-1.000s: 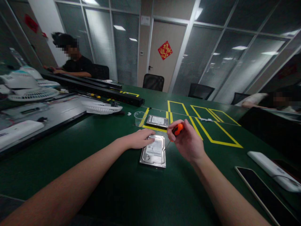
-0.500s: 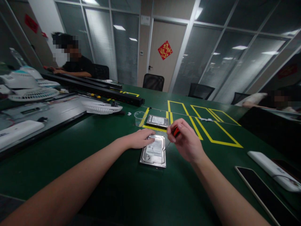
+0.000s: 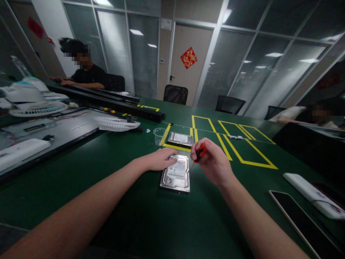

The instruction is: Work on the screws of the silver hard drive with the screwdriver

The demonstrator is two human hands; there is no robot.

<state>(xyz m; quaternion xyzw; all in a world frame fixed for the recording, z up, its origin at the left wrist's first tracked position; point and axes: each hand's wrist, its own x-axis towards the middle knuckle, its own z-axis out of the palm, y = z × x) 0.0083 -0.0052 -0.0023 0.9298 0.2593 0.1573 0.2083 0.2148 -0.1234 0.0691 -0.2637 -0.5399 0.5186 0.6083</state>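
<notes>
A silver hard disk drive [image 3: 175,177] lies label up on the green table. My left hand [image 3: 160,159] grips its far left part, thumb on the top face and fingers over the far edge. In my right hand [image 3: 214,160] is a screwdriver [image 3: 200,153] with a red and black handle, the fingers closed round it. Its thin shaft slants down to the drive's right edge; where the tip sits is too small to make out. Just beyond lies a second hard disk drive [image 3: 180,138] inside a yellow taped outline, beside a clear plastic cup [image 3: 160,136].
Yellow tape outlines [image 3: 248,163] mark the table to the right. A phone-like dark slab [image 3: 302,223] and a white device [image 3: 309,194] lie at the near right. At left are fan parts [image 3: 117,123], a metal panel [image 3: 72,126] and long black bars [image 3: 129,108]. Two people sit beyond.
The screwdriver handle has turned in my right hand and more of its red shows. My left hand stays on the drive, which has barely moved.
</notes>
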